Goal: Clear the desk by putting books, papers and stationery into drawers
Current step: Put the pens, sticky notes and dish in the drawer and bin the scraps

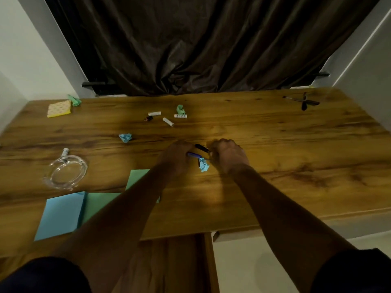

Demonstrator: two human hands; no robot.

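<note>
At the centre of the tabletop (275,166), the left hand (177,157) is curled shut on a blue pen (193,154), and the right hand (229,157) is closed around the end of a black pen (202,148). A crumpled blue paper ball (203,164) lies between the wrists. Other stationery is scattered: small white tubes (168,121) toward 11 o'clock, two crossed pens (304,101) far out at 2 o'clock, and blue and green sheets (63,214) at 8 o'clock. If both pens are lifted together, the paper ball could be swept off the near edge; the loosely overhanging sheets could slide off when brushed by a forearm.
</note>
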